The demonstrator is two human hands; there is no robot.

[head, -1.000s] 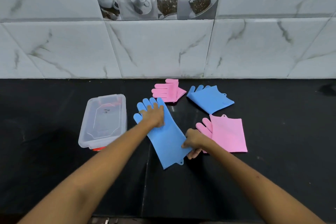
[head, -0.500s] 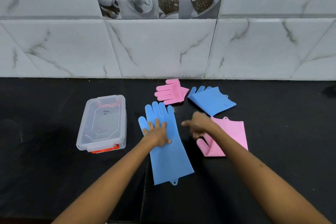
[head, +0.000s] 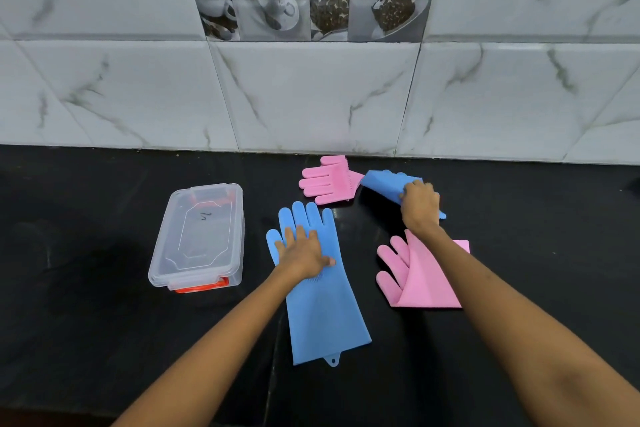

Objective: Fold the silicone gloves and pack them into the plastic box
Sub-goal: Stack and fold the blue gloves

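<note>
A long blue silicone glove (head: 322, 308) lies flat on the black counter, fingers toward the wall. My left hand (head: 304, 251) presses on its palm with fingers spread. My right hand (head: 419, 203) grips a second blue glove (head: 384, 182) farther back and lifts its near edge off the counter. A pink glove (head: 420, 276) lies partly folded under my right forearm. Another pink glove (head: 327, 180) lies near the wall, bristles showing. The clear plastic box (head: 199, 236) stands to the left with its lid shut and an orange latch at the front.
A marble-tiled wall (head: 311, 94) rises behind the black counter (head: 86, 322). A seam in the counter runs under the flat blue glove toward me.
My right hand left the flat blue glove's cuff, reached back over the pink glove and took hold of the far blue glove. My left hand slid down from the fingers to the palm.
</note>
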